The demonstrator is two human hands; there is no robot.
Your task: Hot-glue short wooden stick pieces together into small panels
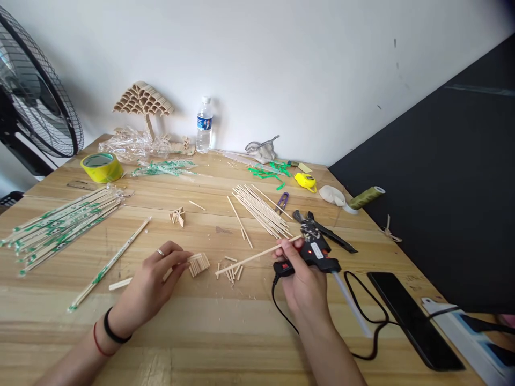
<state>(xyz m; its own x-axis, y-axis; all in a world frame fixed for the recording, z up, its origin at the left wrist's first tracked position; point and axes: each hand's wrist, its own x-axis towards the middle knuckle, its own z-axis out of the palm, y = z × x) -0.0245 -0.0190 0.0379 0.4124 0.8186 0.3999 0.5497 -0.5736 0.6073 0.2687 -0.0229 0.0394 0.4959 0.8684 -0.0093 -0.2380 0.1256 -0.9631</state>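
Note:
My left hand (155, 276) is closed in a pinch on the edge of a small panel of short wooden stick pieces (199, 264), low over the table. Between the thumb and fingers of my right hand (303, 279) is a long thin wooden stick (253, 257), slanting down to the left. Its far end is by the nozzle of a black hot glue gun (319, 254); whether they touch, I cannot tell. The gun, its red light lit, is partly hidden behind my right hand. Several short cut sticks (231, 272) lie between my hands.
Loose sticks (261, 212), cutting pliers (332, 236) and purple snips (282, 201) lie beyond my right hand. Wrapped sticks (68, 225) and yellow tape (102, 168) are left. A stick-built tree model (144, 102) and water bottle (204, 126) stand behind. A phone (414, 319), cord and power strip (462, 332) lie right.

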